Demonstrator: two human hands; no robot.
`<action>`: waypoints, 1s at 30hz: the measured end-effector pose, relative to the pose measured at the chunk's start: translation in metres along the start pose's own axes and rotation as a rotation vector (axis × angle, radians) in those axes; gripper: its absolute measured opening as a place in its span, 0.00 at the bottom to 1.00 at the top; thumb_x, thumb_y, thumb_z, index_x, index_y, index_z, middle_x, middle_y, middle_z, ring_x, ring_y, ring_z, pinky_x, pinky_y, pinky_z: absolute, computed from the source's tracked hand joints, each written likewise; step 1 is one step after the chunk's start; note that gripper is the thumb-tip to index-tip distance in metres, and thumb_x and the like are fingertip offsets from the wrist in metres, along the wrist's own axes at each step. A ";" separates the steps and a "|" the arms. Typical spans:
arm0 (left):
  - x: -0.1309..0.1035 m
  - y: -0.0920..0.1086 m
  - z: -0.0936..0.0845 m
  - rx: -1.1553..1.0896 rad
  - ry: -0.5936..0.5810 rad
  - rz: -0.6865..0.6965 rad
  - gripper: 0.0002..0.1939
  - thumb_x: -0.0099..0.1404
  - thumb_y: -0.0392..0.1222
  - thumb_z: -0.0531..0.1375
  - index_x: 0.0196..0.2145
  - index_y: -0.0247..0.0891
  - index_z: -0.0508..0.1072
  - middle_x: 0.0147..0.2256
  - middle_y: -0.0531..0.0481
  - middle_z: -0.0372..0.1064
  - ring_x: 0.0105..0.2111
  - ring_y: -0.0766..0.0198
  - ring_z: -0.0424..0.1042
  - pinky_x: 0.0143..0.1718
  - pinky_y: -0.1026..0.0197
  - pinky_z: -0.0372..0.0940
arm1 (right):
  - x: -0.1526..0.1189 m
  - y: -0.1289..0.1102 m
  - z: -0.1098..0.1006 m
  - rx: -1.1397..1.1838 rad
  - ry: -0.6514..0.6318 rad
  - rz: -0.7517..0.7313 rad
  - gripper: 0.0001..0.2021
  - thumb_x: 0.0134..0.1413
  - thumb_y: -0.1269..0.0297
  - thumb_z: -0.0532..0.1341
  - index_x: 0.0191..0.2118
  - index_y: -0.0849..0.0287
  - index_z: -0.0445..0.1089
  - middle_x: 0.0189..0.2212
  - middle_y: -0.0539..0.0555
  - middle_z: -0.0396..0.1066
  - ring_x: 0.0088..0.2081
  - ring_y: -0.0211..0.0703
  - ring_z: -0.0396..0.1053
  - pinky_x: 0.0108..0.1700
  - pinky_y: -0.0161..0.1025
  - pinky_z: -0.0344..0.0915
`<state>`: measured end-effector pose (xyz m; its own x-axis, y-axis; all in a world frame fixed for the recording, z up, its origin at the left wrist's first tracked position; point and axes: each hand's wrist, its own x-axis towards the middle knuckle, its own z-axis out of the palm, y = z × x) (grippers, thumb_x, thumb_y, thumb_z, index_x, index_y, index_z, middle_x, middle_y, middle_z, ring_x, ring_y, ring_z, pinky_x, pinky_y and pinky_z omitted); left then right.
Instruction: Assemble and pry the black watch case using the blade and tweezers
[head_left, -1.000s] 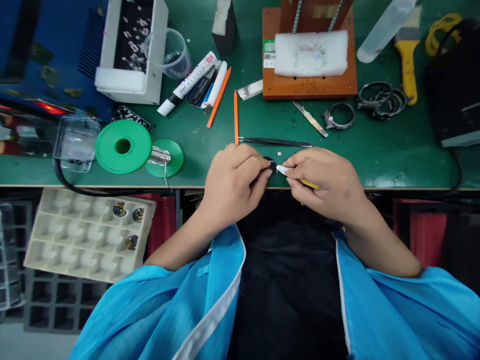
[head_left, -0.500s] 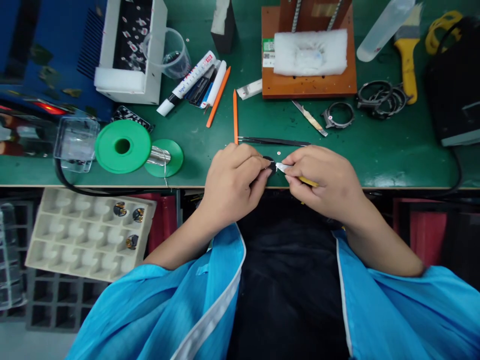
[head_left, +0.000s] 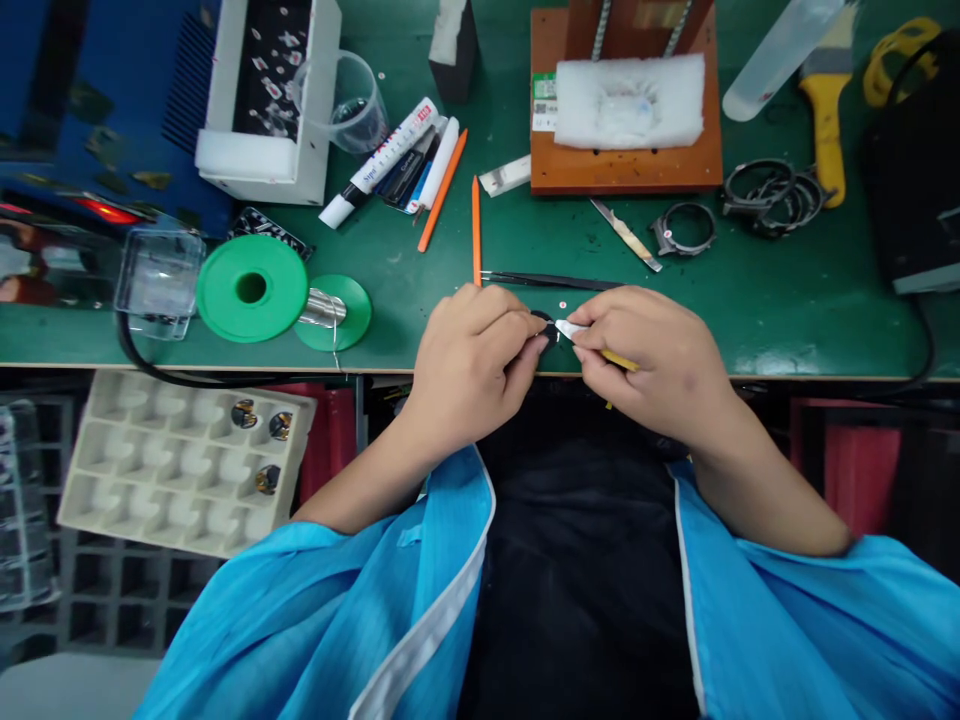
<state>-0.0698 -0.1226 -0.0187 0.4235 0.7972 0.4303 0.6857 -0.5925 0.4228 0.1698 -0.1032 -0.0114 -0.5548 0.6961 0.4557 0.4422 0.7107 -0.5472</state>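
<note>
At the near edge of the green mat point(head_left: 420, 300), my left hand point(head_left: 469, 365) pinches a small dark part point(head_left: 541, 326) between thumb and fingers, and my right hand point(head_left: 649, 355) is closed on a yellow stick point(head_left: 619, 361) whose white tip point(head_left: 570, 329) touches that part. Below the table's left end, a cream tray point(head_left: 180, 465) holds three round metal pieces point(head_left: 261, 440) in its pockets, the other pockets bare. Farther back a clear cup point(head_left: 346, 105) stands beside a white box point(head_left: 262, 95) of small speckled bits, and a clear square tub point(head_left: 159, 280) sits left of the green spool point(head_left: 252, 288).
</note>
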 end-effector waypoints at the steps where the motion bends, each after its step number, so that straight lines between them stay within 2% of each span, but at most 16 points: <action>1: 0.000 0.000 0.000 -0.002 0.002 0.000 0.06 0.80 0.42 0.59 0.46 0.41 0.75 0.44 0.45 0.78 0.44 0.55 0.75 0.42 0.47 0.64 | 0.000 0.000 0.000 0.004 -0.004 -0.003 0.08 0.69 0.73 0.61 0.36 0.56 0.71 0.43 0.54 0.79 0.48 0.50 0.78 0.49 0.48 0.75; 18: 0.000 0.001 0.000 0.025 0.001 -0.012 0.06 0.80 0.42 0.59 0.46 0.41 0.76 0.45 0.46 0.78 0.44 0.55 0.74 0.41 0.48 0.63 | 0.004 0.000 -0.002 0.042 -0.032 -0.002 0.08 0.67 0.74 0.62 0.35 0.56 0.70 0.42 0.53 0.79 0.46 0.50 0.79 0.47 0.47 0.75; 30: 0.001 0.003 -0.001 0.019 0.019 0.015 0.06 0.78 0.39 0.61 0.44 0.36 0.78 0.44 0.45 0.77 0.43 0.55 0.74 0.41 0.49 0.64 | 0.005 -0.001 -0.004 0.043 -0.047 0.036 0.08 0.65 0.75 0.62 0.34 0.58 0.71 0.42 0.54 0.78 0.46 0.51 0.78 0.46 0.45 0.72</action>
<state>-0.0678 -0.1232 -0.0165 0.4228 0.7856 0.4519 0.6907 -0.6021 0.4005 0.1690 -0.1006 -0.0060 -0.5718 0.7149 0.4024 0.4324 0.6795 -0.5927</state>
